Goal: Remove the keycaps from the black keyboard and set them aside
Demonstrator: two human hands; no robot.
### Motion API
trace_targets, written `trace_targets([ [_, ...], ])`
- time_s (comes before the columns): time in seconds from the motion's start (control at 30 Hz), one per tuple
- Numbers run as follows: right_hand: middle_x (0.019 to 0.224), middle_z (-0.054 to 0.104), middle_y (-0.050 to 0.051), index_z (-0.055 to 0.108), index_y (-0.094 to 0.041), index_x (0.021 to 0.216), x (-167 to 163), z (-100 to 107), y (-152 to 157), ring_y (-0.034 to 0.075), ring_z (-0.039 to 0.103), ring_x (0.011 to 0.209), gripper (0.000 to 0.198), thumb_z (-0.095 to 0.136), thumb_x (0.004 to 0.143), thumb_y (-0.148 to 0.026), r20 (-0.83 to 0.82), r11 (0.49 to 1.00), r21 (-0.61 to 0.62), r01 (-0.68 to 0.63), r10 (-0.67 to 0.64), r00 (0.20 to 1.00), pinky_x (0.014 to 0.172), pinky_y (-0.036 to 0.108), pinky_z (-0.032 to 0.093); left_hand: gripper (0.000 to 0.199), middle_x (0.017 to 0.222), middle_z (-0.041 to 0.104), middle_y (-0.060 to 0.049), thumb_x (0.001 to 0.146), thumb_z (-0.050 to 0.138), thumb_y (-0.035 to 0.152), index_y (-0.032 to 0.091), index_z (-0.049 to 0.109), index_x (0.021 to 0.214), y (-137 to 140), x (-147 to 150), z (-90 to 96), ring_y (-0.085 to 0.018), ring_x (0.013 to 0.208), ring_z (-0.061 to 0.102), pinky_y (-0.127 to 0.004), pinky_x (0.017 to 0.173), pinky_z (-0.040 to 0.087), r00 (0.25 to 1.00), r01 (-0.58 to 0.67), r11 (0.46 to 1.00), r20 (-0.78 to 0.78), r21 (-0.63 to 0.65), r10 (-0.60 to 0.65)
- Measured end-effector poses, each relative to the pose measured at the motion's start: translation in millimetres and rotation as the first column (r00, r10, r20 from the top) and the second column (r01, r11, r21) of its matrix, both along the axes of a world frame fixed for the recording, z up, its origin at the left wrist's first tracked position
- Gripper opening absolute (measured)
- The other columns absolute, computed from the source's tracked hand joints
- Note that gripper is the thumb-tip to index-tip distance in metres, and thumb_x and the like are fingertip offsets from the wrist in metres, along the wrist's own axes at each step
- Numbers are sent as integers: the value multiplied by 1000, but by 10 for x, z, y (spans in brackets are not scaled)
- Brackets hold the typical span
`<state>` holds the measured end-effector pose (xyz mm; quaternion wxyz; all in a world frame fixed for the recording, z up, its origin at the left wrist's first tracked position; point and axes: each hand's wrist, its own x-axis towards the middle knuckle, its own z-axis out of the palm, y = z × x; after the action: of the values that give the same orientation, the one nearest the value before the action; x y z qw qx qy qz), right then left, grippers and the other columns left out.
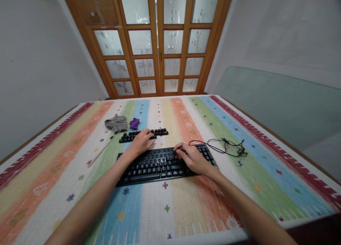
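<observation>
- So, two bare hands, well apart from each other, both working over a black keyboard [149, 175].
- Left hand [141, 143]: reaches past the keyboard's far edge, fingers out over loose keycaps [128, 137], thumb a bit apart from the fingers. Cannot tell if the fingertips grip a keycap.
- Right hand [190, 158]: above the right part of the keyboard, fingers curled in, thumb drawn toward the fingertips. Cannot tell whether something small is between them.
- Keyboard: lies flat below and between both hands, slightly angled. Rows nearer the person have keycaps on; farther rows, between the hands, show bare key mounts. More keycaps in place on the right end, past the right hand.
- Loose keycaps: black, lined up in rows just beyond the keyboard, on both sides of the left hand's fingers, some hidden by that hand.
- Purple cloth [134, 123]: small, crumpled, just beyond the loose keycaps, farther out than the left hand.
- Gray cloth [116, 124]: bigger, bunched up, left of the purple one, beyond the left hand and to its left.
- Brush [100, 151]: thin, pale handle, dark head pointing away, left of the left hand, near the keyboard.
- Black cable [241, 151]: loosely coiled, right of the right hand, one stretch running to the keyboard's far edge.
- Striped tablecloth [170, 209]: under everything, both forearms above it.
</observation>
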<state>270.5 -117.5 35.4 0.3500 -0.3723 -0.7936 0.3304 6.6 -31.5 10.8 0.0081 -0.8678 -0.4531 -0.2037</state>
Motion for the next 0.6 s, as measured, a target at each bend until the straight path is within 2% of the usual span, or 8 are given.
trace_targets([
  [0.1,79,64,4,56,-20,89,-42,-72,12,18,62,71,26,41,100,-38,-33,999,-28,25,-26,999,69,31,48,20,100,64,-9,93,51,30,17,65,99,-292,-19,9,-22,97,59,-38,89,49,996,41,996,83,-79,-34],
  [0.27,74,60,2,52,-19,93,-138,-182,42,17,62,65,26,37,100,-39,-110,989,-125,79,-93,990,65,30,48,26,112,67,-8,97,48,36,19,65,106,-735,-21,11,-21,106,61,-38,97,48,982,127,979,160,-161,-101],
  [0.33,75,60,3,52,-19,93,-176,-155,48,17,61,65,23,37,100,-35,-54,994,-94,59,-64,996,65,30,47,28,118,66,-9,97,48,37,18,64,111,-822,-32,-7,-22,110,60,-39,100,47,982,130,976,157,-175,-103],
  [0.5,81,62,7,52,-19,90,-294,33,70,20,59,74,21,37,100,-28,222,992,91,-89,67,973,72,32,45,28,123,64,-11,96,50,34,18,65,113,-871,-47,-72,-24,115,58,-42,102,47,985,122,982,136,-141,-103],
  [0.6,79,62,8,53,-18,89,-367,90,157,20,57,72,21,37,100,-27,315,990,118,-78,37,948,69,32,43,26,123,64,-11,96,51,33,19,65,113,-872,-32,-82,-24,113,59,-43,100,47,986,120,985,128,-127,-104],
])
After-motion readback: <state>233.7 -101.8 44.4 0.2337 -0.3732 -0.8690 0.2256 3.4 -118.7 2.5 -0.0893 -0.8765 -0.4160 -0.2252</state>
